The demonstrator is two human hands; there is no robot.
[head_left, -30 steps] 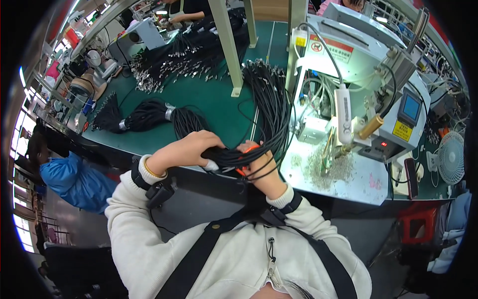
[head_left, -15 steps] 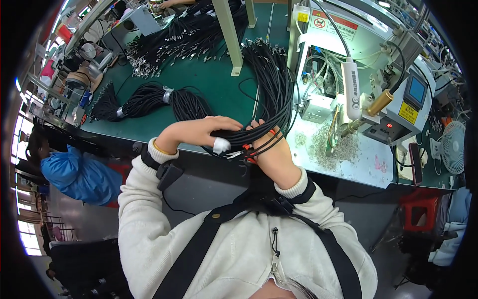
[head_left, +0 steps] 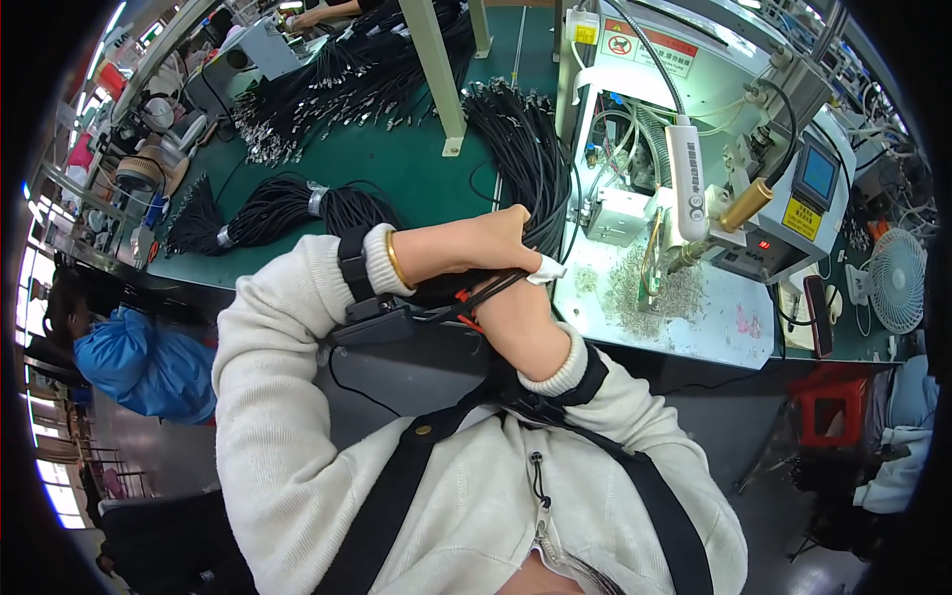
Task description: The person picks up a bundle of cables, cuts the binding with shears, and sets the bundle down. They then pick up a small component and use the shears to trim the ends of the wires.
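Note:
A thick bundle of black cables with metal ends hangs over the bench's front edge toward me. My left hand reaches across and closes around this bundle. White wrapping covers its thumb, which points right. Just below it, my right hand lies under the left one against the cables, its fingers hidden from sight. Orange-red pieces show among the cable strands between my two arms.
A tied cable bundle lies left on the green bench, and more cables lie behind. A metal post stands between. To the right is a machine with a brass-coloured cylinder and a scrap-strewn plate. A fan stands far right.
My left hand has moved right and across the top of the bundle, now covering the right hand's fingers. My right hand has shifted slightly left. The whole view has shifted a little.

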